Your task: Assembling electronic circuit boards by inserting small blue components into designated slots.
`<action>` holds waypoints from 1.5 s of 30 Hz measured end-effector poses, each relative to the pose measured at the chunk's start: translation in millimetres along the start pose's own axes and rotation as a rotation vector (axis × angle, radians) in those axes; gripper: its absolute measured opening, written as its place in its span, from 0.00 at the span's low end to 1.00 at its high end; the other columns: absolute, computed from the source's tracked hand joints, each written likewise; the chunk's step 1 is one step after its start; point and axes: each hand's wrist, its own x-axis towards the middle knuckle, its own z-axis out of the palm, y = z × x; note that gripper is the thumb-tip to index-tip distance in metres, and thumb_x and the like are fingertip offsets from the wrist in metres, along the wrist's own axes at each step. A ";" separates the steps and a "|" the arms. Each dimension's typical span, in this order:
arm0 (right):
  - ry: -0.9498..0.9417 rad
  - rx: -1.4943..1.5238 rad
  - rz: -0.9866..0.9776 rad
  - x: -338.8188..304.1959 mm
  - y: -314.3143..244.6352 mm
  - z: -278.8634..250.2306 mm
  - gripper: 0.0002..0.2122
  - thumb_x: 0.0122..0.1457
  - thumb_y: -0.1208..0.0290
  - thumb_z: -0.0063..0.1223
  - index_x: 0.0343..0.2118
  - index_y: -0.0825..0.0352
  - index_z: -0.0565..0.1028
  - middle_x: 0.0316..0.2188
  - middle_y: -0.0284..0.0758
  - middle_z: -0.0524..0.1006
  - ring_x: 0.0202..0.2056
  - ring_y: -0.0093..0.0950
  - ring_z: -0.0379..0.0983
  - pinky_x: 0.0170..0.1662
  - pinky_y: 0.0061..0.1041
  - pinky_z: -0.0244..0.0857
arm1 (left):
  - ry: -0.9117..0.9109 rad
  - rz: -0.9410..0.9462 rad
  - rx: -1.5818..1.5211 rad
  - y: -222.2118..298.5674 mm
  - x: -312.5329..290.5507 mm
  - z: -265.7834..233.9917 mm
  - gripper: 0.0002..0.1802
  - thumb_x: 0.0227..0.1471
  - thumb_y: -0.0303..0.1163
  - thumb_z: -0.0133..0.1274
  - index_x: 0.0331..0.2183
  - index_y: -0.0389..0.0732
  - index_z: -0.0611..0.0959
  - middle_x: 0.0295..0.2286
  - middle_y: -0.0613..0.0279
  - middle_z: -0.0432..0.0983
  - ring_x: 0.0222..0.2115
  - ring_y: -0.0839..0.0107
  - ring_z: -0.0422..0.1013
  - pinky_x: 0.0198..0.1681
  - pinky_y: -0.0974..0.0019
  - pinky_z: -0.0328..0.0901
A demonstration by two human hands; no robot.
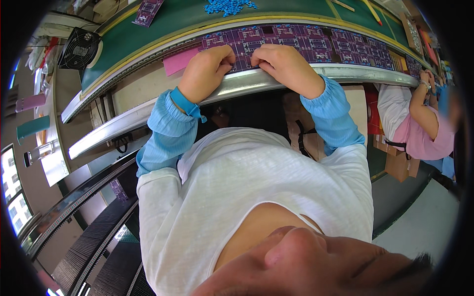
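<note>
A row of purple circuit boards point(303, 43) with small blue parts on them lies along a metal-railed track. My left hand point(206, 71) is curled at the left end of the row, its fingertips pressed together over a board's near edge. Close by on the right, my right hand point(287, 68) bends over the same stretch of boards with thumb and fingers pinched. Whatever either pinch holds is hidden or too small to name. A blue band point(185, 102) circles my left wrist, and light blue sleeve covers reach over both forearms.
Beyond the track runs a green surface point(173, 27) with a heap of small blue parts point(228, 6) and a loose purple board point(147, 12). A pink sheet point(179, 61) lies left of the boards. A black fan point(79, 48) stands far left. Another person in pink point(427, 126) works at right.
</note>
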 end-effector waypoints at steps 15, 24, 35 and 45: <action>0.087 0.097 0.036 3.4 9.0 -7.4 0.07 0.57 0.82 0.58 0.38 0.67 0.77 0.35 0.38 0.79 0.36 0.38 0.78 0.39 0.32 0.72 | 0.000 0.023 0.011 1.2 -1.8 -1.3 0.10 0.51 0.16 0.58 0.38 0.34 0.79 0.29 0.53 0.79 0.31 0.63 0.77 0.36 0.65 0.70; 0.125 -0.114 -0.027 17.2 16.7 7.3 0.09 0.55 0.81 0.56 0.39 0.66 0.77 0.36 0.37 0.78 0.38 0.40 0.77 0.39 0.35 0.73 | 0.003 0.022 0.019 2.1 -2.7 -0.9 0.11 0.50 0.17 0.58 0.38 0.34 0.79 0.30 0.52 0.78 0.32 0.61 0.78 0.37 0.63 0.71; 0.101 -0.359 -0.049 12.3 3.2 1.0 0.08 0.56 0.75 0.51 0.39 0.65 0.77 0.35 0.36 0.76 0.41 0.39 0.76 0.41 0.36 0.72 | 0.172 0.128 0.343 -52.9 59.3 -52.5 0.12 0.52 0.29 0.60 0.39 0.38 0.83 0.36 0.49 0.78 0.40 0.47 0.75 0.44 0.52 0.70; 0.091 -0.141 -0.009 -8.7 7.1 -3.1 0.06 0.63 0.74 0.53 0.39 0.65 0.80 0.36 0.37 0.76 0.36 0.39 0.77 0.39 0.35 0.73 | 0.380 0.043 0.502 -106.5 113.4 -38.6 0.09 0.57 0.37 0.61 0.37 0.44 0.83 0.34 0.57 0.80 0.36 0.54 0.78 0.38 0.56 0.71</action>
